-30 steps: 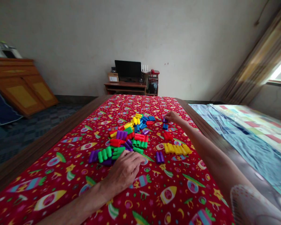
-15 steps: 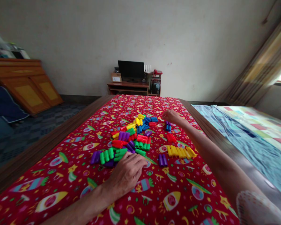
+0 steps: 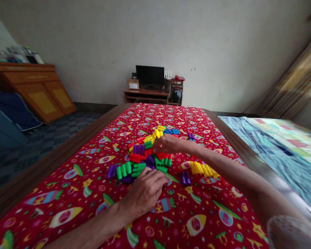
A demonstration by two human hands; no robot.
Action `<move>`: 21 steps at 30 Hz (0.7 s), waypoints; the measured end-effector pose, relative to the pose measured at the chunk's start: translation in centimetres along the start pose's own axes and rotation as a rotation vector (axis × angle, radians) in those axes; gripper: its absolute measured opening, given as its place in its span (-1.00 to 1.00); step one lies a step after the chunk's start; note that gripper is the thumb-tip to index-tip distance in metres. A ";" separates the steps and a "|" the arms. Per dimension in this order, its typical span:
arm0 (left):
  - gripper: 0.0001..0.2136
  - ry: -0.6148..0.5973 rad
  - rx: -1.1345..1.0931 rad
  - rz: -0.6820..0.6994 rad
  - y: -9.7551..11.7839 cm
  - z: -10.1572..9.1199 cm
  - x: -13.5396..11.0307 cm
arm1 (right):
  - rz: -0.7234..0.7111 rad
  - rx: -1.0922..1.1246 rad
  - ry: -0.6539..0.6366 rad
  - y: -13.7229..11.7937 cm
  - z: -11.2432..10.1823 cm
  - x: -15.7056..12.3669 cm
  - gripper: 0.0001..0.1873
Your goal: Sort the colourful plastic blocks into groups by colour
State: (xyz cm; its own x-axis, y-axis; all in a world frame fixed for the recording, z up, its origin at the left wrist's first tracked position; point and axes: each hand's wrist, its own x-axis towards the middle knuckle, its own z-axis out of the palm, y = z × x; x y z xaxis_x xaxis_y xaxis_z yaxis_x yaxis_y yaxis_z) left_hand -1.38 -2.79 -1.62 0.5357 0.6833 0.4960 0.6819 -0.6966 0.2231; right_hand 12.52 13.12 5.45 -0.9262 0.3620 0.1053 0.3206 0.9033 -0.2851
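Long wood-edged surface (image 3: 41, 169) under a slick red rocket-print cloth (image 3: 67, 193); plaster wall (image 3: 197, 41) at 12 o'clock with a low desk (image 3: 145, 95) and dark monitor (image 3: 149, 76), orange wooden cabinet (image 3: 41, 93) at 10, patchwork-sheeted bed (image 3: 274, 145) at 3. Glossy plastic blocks (image 3: 142, 152), ribbed like bundled tubes, sit heaped mid-cloth; a yellow row (image 3: 203, 169) lies loose at the heap's 4 o'clock. Left hand (image 3: 145, 192) rests palm-down at its 6 o'clock edge, grip slack and empty; right hand (image 3: 169, 144) curls over the red blocks (image 3: 162, 155) in the middle, can't tell if its grip holds one.
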 end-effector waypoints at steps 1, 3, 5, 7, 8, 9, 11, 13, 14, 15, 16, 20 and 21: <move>-0.79 0.003 -0.001 0.005 0.0 0.0 0.0 | -0.005 -0.009 0.029 -0.2 -0.1 -0.5 -0.84; -0.80 0.006 -0.005 0.011 -0.1 0.1 -0.1 | -0.025 -0.040 0.080 -0.6 -0.1 -1.5 -0.81; -0.81 0.002 -0.008 0.018 -0.3 0.3 -0.1 | -0.099 -0.081 0.048 -1.2 0.3 -2.5 -0.79; -0.82 -0.003 -0.003 0.023 -0.3 0.5 -0.1 | -0.187 -0.177 -0.024 -2.1 1.1 -3.0 -0.74; -0.82 0.000 0.002 0.023 -0.4 0.5 -0.1 | -0.212 -0.243 -0.044 -2.5 1.6 -3.1 -0.71; -0.81 0.006 0.008 0.021 -0.4 0.6 -0.1 | -0.224 -0.304 -0.056 -2.9 2.1 -3.1 -0.69; -0.80 0.014 0.014 0.018 -0.4 0.6 -0.1 | -0.222 -0.357 -0.068 -3.5 2.7 -3.0 -0.72; -0.80 0.011 0.012 0.018 -0.4 0.6 -0.1 | -0.211 -0.274 -0.052 -3.8 2.7 -3.0 -0.78; -0.81 0.004 0.009 0.018 -0.4 0.5 -0.1 | -0.193 -0.193 -0.014 -3.8 2.4 -3.0 -0.81; -0.82 -0.003 0.005 0.017 -0.3 0.5 -0.2 | -0.166 -0.098 0.043 -3.6 2.1 -3.1 -0.83; -0.82 -0.005 0.000 0.018 -0.3 0.4 -0.2 | -0.126 -0.004 0.115 -3.2 1.6 -3.3 -0.85; -0.81 0.013 -0.004 0.021 -0.3 0.4 -0.2 | 0.106 0.150 0.401 0.5 -1.0 -4.4 -0.85; -0.81 0.017 -0.002 0.025 -0.3 0.4 -0.2 | 0.174 0.134 0.467 2.1 -1.7 -4.8 -0.84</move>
State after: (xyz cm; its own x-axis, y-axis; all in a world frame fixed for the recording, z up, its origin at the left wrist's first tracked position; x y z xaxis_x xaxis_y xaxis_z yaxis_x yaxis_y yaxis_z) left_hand -1.53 -2.59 -2.11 0.5446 0.6617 0.5154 0.6672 -0.7141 0.2119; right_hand 17.94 13.67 5.99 -0.6646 0.5958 0.4509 0.4053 0.7944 -0.4524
